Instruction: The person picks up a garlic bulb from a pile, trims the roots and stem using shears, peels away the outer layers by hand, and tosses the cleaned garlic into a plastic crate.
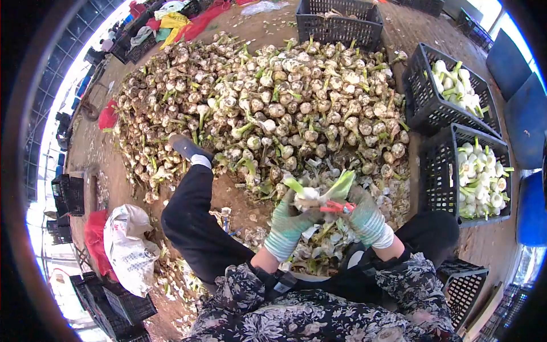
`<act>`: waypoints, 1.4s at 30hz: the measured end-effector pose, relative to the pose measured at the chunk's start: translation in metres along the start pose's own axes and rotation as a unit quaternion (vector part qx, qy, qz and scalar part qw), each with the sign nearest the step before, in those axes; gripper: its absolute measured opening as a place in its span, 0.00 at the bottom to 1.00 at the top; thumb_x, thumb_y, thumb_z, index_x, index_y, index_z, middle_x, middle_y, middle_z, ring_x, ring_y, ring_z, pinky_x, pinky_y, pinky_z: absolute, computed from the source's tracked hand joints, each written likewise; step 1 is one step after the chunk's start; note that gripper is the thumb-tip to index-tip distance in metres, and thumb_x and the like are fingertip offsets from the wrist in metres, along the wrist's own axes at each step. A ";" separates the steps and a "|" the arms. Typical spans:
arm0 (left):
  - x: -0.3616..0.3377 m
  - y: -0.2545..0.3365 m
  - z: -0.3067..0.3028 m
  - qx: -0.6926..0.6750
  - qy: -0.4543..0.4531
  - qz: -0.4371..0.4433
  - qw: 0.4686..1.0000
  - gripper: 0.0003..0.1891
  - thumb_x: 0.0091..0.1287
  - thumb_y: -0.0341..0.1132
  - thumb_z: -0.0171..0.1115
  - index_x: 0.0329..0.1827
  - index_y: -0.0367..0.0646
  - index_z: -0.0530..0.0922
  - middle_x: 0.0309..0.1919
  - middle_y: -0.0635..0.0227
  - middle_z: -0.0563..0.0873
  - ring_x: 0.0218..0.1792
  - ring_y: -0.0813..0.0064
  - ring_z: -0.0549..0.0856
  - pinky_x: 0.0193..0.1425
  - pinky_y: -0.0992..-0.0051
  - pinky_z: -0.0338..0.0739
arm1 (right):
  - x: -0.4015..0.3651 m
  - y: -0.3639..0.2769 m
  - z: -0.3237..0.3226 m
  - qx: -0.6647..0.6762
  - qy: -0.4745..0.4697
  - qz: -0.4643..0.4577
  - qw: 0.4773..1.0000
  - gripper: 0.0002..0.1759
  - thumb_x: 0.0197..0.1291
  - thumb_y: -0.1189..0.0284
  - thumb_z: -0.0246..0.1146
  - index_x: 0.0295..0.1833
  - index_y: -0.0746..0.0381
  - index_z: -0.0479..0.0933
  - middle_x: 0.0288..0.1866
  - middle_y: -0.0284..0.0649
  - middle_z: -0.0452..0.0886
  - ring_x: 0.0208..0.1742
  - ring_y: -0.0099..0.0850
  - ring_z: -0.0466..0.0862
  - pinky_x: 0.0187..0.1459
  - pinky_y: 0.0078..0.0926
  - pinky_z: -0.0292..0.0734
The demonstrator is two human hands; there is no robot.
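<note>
In striped work gloves, both hands meet in front of my lap. My left hand (289, 224) is closed around a garlic bulb (308, 195) with green stalks sticking up. My right hand (364, 215) grips a small tool with red handles (337, 207), close against the bulb's stalk. The tool's blade cannot be made out. Beneath the hands lies a litter of peeled skins (327, 242). Just beyond is a large heap of unpeeled bulbs (268, 102) with dirty skins and green stems.
Two black crates of cleaned white bulbs (481, 179) (458, 88) stand at the right. Another black crate (340, 24) is behind the heap. A white sack (130, 248) and red netting (98, 242) lie at the left, near stacked black crates (114, 302).
</note>
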State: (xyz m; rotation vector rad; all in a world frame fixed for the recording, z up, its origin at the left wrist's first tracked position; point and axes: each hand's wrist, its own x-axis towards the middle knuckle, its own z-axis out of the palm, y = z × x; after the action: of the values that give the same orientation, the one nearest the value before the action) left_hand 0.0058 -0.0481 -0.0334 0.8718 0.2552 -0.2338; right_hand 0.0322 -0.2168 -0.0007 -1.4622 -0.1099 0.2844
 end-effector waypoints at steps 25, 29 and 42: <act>-0.024 0.033 0.001 0.175 -0.067 -0.035 0.982 0.30 0.51 0.24 0.67 0.60 0.38 0.67 0.45 0.67 0.80 0.44 0.79 0.79 0.47 0.78 0.76 | 0.012 0.013 -0.021 0.194 -0.198 0.123 0.953 0.42 0.51 0.48 0.61 0.56 0.75 0.63 0.52 0.48 0.73 0.56 0.32 0.75 0.56 0.28 0.69; -0.022 0.024 -0.005 0.200 -0.045 -0.050 0.977 0.30 0.52 0.24 0.67 0.59 0.36 0.67 0.47 0.64 0.79 0.46 0.77 0.78 0.49 0.75 0.75 | 0.009 -0.001 -0.016 -0.050 -0.196 0.129 0.971 0.32 0.52 0.57 0.64 0.54 0.70 0.68 0.49 0.45 0.75 0.50 0.31 0.78 0.52 0.26 0.71; -0.017 0.031 0.005 0.144 -0.069 -0.070 0.985 0.32 0.59 0.27 0.60 0.66 0.39 0.58 0.54 0.66 0.74 0.51 0.79 0.74 0.56 0.78 0.68 | 0.007 0.011 -0.004 -0.023 -0.083 -0.067 0.994 0.16 0.55 0.70 0.62 0.46 0.67 0.70 0.44 0.41 0.75 0.40 0.30 0.77 0.44 0.23 0.72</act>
State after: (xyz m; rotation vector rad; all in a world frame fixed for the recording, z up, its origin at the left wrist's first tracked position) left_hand -0.0004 -0.0308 -0.0028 1.1210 0.1550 -0.4680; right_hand 0.0384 -0.2178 -0.0123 -1.4685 -0.3499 0.2959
